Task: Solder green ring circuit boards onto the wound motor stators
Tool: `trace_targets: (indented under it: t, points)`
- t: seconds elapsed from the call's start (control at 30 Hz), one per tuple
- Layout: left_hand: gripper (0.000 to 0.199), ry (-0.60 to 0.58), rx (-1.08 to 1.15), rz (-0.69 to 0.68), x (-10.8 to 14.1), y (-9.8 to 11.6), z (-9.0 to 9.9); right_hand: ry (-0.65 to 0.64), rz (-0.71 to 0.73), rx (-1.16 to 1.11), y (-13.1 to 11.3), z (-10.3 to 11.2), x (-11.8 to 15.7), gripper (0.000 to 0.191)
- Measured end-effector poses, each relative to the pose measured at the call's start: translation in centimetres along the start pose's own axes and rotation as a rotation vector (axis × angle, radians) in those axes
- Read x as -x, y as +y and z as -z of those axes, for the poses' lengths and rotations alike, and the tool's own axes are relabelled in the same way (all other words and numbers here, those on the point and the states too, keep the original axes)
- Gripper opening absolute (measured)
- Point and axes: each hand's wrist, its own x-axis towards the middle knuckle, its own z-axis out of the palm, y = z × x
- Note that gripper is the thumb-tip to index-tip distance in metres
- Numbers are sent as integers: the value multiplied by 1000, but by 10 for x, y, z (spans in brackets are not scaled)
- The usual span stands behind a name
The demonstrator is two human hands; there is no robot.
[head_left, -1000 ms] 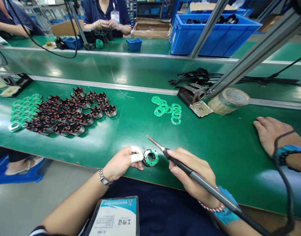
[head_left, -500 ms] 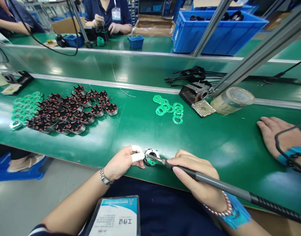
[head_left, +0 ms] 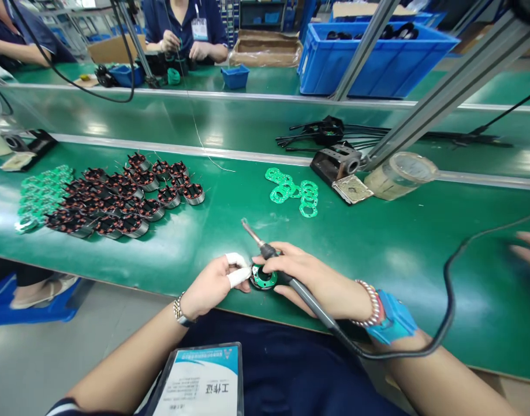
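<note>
Near the bench's front edge lies a motor stator (head_left: 264, 283) topped with a green ring-shaped circuit board. My left hand (head_left: 219, 284), with white tape on its finger and thumb, is closed at the stator's left rim. A soldering iron (head_left: 306, 297) is gripped in my right hand (head_left: 310, 277). The iron's tip points up and to the left, apart from the stator, with faint smoke beside it. The fingers of my right hand reach over the stator's right side; whether they touch it I cannot tell.
Wound stators (head_left: 118, 196) crowd the left, beside stacked green boards (head_left: 44, 193). Loose ring boards (head_left: 308, 199) lie ahead. A soldering iron stand (head_left: 338, 162) and a cloudy plastic jar (head_left: 401, 173) stand at right. Another person's hand (head_left: 529, 245) shows at the right edge. The iron's cable (head_left: 451, 289) crosses my right forearm.
The soldering iron's tip has lifted off the stator's board and swung up and left. My right hand has moved left over the stator. The other person's hand has drawn back to the right.
</note>
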Motion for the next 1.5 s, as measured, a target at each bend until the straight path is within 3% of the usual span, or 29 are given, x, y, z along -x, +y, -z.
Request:
trace_targets:
  t: [0.1,0.17,0.27,0.33,0.4,0.57,0.63,0.73,0.9,1.13,1.4,1.5]
  points:
    - [11,55,-480,-364,7,-5,6,-107,-17,42,5,4,-7,33]
    - [12,-20,-751,-553,9,-7,10,-120,-26,50,7,5,-8,33]
    - [19,-113,-933,-663,7,-4,10,-117,-27,58,8,5,-9,32]
    - [19,-126,-890,-680,5,0,8,-99,-34,82,6,3,-8,30]
    - [14,-112,-712,-583,4,3,4,-56,-64,127,1,-2,-5,29]
    - [15,0,-24,7,4,7,-4,157,-144,247,-11,-24,6,25]
    - [15,13,152,98,3,8,-5,237,-108,222,-12,-30,6,22]
    - [14,22,244,130,1,9,-5,320,-6,156,-7,-35,0,18]
    - [14,20,253,144,-1,10,-4,246,112,150,-1,-32,-16,17]
    - [15,-3,245,136,0,9,-4,187,103,202,-2,-25,-16,16]
    - [18,0,273,147,0,7,-3,233,153,284,-3,-32,-11,17]
    - [22,1,278,134,1,6,-3,315,118,292,-5,-42,-11,16]
